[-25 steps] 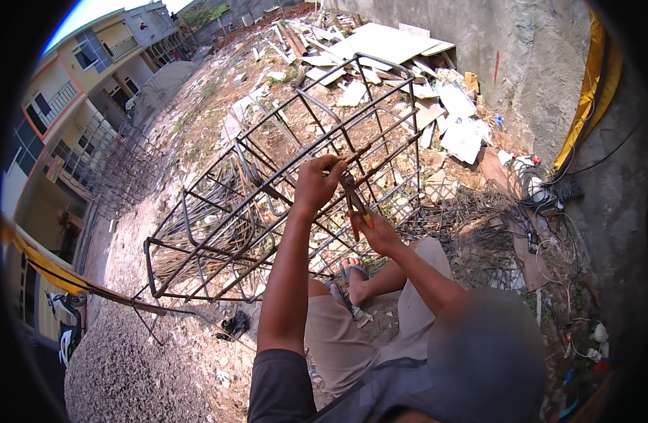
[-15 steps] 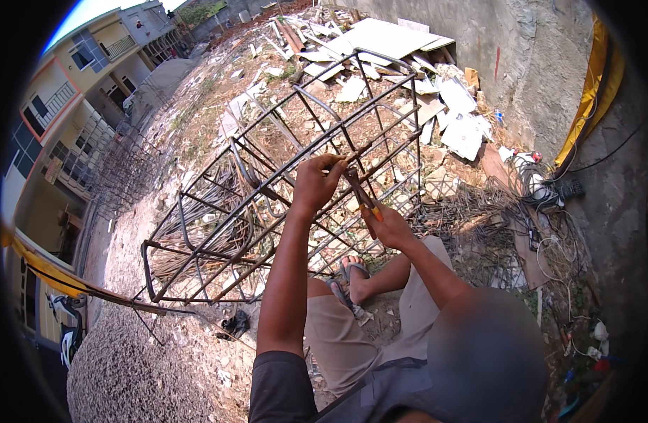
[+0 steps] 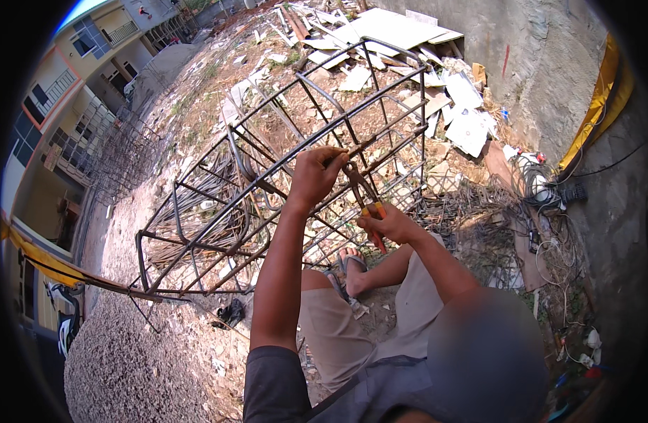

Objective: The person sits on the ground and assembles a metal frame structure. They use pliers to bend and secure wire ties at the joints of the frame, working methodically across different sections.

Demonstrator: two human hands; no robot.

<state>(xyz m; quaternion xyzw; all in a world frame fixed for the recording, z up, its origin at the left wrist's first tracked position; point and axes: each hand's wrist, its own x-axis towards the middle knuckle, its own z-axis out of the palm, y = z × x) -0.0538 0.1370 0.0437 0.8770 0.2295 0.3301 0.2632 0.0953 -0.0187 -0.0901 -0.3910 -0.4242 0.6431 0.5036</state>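
My left hand (image 3: 315, 176) is closed in a pinch at a bar of the rebar cage (image 3: 284, 164); what its fingertips hold is too small to make out. In my right hand (image 3: 393, 224) is a pair of pincers (image 3: 356, 182) with orange-and-yellow handles. Their dark jaws point up and touch or nearly touch the bar just below my left fingertips. The cage, made of long dark bars with bent square stirrups, lies slantwise in front of me, from near left to far right.
Bundled steel rods (image 3: 197, 236) lie beneath and behind the cage. Broken white boards (image 3: 387, 32) are heaped by the grey wall (image 3: 549, 77). Wire scraps and cables (image 3: 542, 187) lie on the right, a gravel pile (image 3: 126, 366) at near left. A yellow strap (image 3: 49, 262) stretches along the left.
The pincers' handles are spread wider, and my right hand has dropped slightly with them. My left hand stays at the same bar. The whole view has shifted a little.
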